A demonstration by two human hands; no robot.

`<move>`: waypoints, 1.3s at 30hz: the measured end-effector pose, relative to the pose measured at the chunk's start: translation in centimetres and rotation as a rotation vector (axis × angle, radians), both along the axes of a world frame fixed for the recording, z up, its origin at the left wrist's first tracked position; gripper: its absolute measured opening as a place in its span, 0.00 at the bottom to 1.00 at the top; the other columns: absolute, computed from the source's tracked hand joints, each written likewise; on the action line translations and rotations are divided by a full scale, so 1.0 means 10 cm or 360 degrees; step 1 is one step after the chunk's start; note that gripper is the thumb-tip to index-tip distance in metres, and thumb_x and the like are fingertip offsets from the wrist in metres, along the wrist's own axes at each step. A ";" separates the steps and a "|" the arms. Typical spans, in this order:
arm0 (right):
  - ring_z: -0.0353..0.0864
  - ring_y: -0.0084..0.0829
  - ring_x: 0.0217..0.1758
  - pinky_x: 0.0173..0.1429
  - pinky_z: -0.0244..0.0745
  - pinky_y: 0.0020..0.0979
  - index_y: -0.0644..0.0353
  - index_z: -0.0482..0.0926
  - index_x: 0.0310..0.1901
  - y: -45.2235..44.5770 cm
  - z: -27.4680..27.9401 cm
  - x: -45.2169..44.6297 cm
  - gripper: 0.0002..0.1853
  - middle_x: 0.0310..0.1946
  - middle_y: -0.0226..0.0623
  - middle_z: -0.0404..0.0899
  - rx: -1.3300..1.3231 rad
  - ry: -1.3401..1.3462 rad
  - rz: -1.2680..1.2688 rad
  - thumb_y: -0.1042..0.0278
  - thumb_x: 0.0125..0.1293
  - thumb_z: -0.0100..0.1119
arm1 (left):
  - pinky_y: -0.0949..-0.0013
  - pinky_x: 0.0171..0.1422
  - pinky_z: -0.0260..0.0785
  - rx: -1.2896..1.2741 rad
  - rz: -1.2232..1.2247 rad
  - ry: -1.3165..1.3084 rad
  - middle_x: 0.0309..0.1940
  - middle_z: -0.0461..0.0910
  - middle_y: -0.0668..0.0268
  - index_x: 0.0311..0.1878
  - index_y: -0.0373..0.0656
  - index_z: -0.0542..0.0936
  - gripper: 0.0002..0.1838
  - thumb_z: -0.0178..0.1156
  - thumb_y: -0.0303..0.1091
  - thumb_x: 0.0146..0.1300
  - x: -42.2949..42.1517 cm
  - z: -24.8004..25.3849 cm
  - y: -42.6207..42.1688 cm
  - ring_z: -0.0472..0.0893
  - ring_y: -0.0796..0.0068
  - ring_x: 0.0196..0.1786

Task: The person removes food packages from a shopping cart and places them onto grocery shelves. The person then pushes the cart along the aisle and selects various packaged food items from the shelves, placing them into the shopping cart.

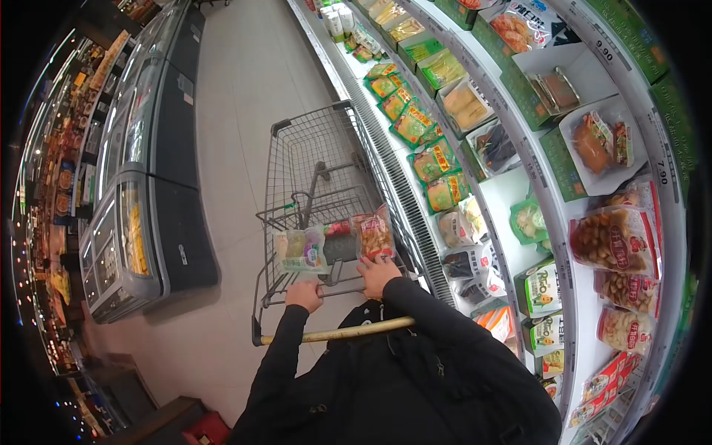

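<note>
My left hand (304, 294) is closed beside the wire bar at the near end of the shopping cart (304, 137), just below a clear pale-green food pack (301, 249). What its fingers hold, if anything, cannot be made out. At the lower edge of a red-and-clear bag of brown food pieces (374, 236), my right hand (380, 277) has its fingers closed on the plastic. Both packs are in the cart's near section. Between them lies a dark item with a red end (339, 239), partly hidden. The pale cart handle (356, 329) crosses under my forearms.
Close along the cart's right side runs a refrigerated shelf (489, 208) with green-and-yellow packs (415, 122) and red bags (615, 237). Dark chest freezers (174, 111) line the left of the aisle. Pale floor tiles (237, 96) stretch ahead between them.
</note>
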State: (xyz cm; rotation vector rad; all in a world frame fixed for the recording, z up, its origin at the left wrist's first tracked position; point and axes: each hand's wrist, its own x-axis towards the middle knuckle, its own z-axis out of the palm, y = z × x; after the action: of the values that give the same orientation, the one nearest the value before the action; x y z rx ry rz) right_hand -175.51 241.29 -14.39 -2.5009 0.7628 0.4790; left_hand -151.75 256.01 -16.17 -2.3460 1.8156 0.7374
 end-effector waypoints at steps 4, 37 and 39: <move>0.72 0.50 0.68 0.68 0.69 0.50 0.55 0.78 0.62 -0.10 -0.07 0.05 0.32 0.65 0.46 0.75 -0.0016 -0.0167 0.0005 0.48 0.58 0.67 | 0.46 0.44 0.77 -0.0024 0.0014 -0.0032 0.30 0.86 0.52 0.38 0.46 0.85 0.10 0.61 0.39 0.59 0.05 0.04 -0.11 0.86 0.47 0.38; 0.79 0.38 0.59 0.55 0.80 0.42 0.57 0.83 0.51 -1.13 0.00 0.88 0.24 0.48 0.36 0.81 -0.0201 -0.0303 -0.0081 0.57 0.52 0.70 | 0.49 0.45 0.76 0.0038 -0.0205 -0.0002 0.29 0.86 0.56 0.29 0.49 0.85 0.09 0.67 0.41 0.48 1.03 -0.06 -1.29 0.86 0.51 0.40; 0.79 0.38 0.59 0.53 0.81 0.42 0.57 0.83 0.52 -1.21 0.00 0.93 0.23 0.48 0.37 0.80 -0.0245 -0.0300 -0.0019 0.57 0.55 0.68 | 0.48 0.45 0.75 0.0016 -0.0176 0.0017 0.30 0.86 0.57 0.30 0.50 0.86 0.08 0.66 0.42 0.49 1.09 -0.04 -1.37 0.86 0.51 0.40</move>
State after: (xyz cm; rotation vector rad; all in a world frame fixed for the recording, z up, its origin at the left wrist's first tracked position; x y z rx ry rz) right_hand -166.17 229.17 -14.42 -2.6348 0.7654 0.1816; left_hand -140.82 242.33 -16.52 -2.2184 1.9235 0.7441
